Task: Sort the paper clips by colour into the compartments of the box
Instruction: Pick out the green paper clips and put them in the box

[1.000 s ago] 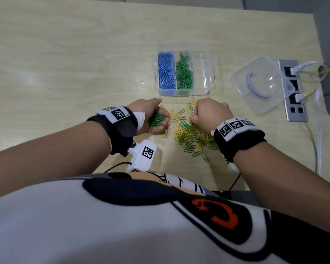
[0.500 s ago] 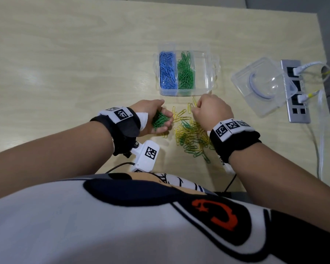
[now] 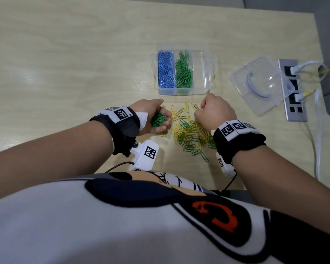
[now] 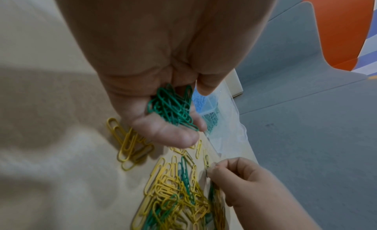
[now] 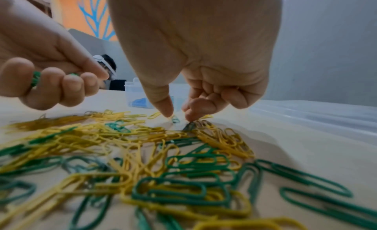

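A clear three-compartment box (image 3: 206, 73) stands on the table, with blue clips (image 3: 166, 71) in its left compartment, green clips (image 3: 183, 73) in the middle and nothing in the right. In front of it lies a mixed pile of yellow and green paper clips (image 3: 191, 134). My left hand (image 3: 161, 116) is left of the pile, curled round a bunch of green clips (image 4: 173, 109). My right hand (image 3: 197, 111) is at the pile's far right edge. Its thumb and forefinger come down together on a green clip (image 5: 176, 120), the other fingers curled.
The box's clear lid (image 3: 259, 86) lies to the right, partly over a grey power strip (image 3: 291, 92) with white cables (image 3: 318, 130) running off the table's right edge. Light wooden table (image 3: 65, 63) stretches left and behind the box.
My right hand has moved from the pile's middle forward to its far edge near the box. My left hand has stayed beside the pile, still holding the green bunch.
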